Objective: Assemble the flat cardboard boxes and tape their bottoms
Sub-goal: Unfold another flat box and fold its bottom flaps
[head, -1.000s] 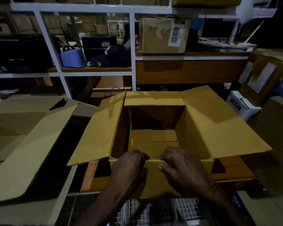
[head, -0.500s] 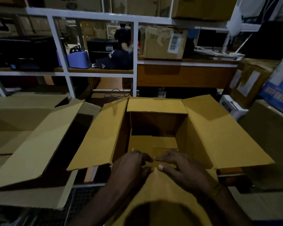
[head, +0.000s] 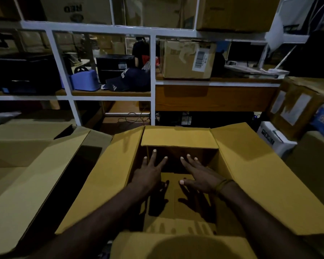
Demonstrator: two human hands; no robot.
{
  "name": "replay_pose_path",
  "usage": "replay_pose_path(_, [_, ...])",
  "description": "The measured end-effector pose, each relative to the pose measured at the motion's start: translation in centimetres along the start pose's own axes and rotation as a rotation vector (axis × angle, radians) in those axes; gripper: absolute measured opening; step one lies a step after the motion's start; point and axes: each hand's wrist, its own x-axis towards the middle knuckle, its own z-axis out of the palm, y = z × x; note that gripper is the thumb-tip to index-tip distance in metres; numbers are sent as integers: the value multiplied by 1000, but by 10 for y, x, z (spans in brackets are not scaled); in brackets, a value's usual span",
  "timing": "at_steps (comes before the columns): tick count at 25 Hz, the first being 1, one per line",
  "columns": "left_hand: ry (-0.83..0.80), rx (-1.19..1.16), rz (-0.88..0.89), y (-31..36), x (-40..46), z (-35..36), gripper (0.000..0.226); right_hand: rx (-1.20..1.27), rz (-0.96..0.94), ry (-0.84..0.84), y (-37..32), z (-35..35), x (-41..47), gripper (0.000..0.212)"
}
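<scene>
An open brown cardboard box (head: pixel 251 176) stands right in front of me with all its top flaps spread outward. Both my arms reach down into it. My left hand (head: pixel 150 171) is flat with fingers spread over the left inner side. My right hand (head: pixel 198 174) is likewise spread, fingers straight, above the folded bottom flaps (head: pixel 183 212). Neither hand holds anything. The near flap (head: pixel 176 245) lies folded toward me at the bottom of the view.
A second opened cardboard box (head: pixel 26 165) lies to the left. A white-framed shelf (head: pixel 153 71) behind holds a labelled carton (head: pixel 187 58), a blue tape dispenser (head: pixel 84 80) and a dark cap (head: pixel 127 81). More cartons (head: pixel 295 107) stack at the right.
Both hands left the near flap's edge and reached into the box with fingers spread. The near flap folded down toward me, and my view came closer over the box.
</scene>
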Motion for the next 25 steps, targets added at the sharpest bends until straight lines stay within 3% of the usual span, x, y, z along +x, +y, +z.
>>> replay_pose_path(11, [394,84,49,-8,118,-41,103,-236,95,320,59,-59,102,98])
replay_pose_path(17, [232,148,-110,-32,184,-50,100,-250,170,384,87,-70,153,98])
replay_pose_path(25, [73,133,-194,-46,214,-43,97,-297,246,314,110,-55,179,94])
